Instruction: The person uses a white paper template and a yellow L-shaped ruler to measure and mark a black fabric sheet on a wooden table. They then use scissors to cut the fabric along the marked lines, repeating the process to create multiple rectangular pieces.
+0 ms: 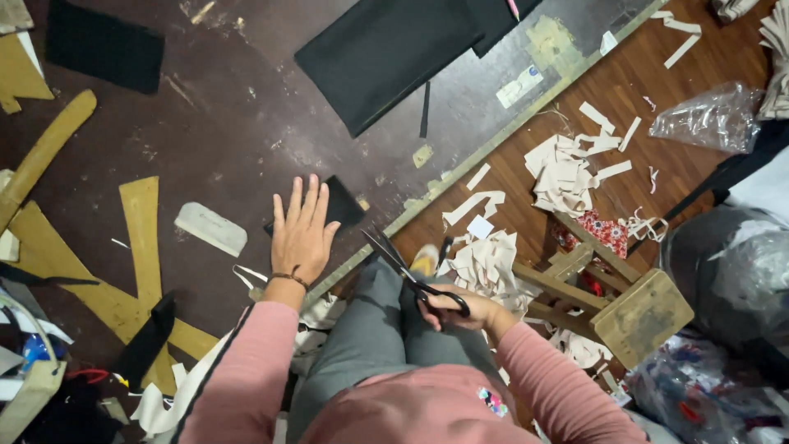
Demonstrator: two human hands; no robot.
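pale scraps [567, 173] litter the floor at two o'clock; left hand [302, 233] flat, fingers spread, on black fabric [341, 205]; right hand [456, 311] grips black scissors [403, 267], blades parted.

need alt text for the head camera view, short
Seen from above, a person's left hand lies flat on a small black fabric piece on a dark worktable, while the right hand holds black scissors over the lap.

Pink long-sleeved top with small colourful chest patch, grey trousers, dark thin bracelet on left wrist
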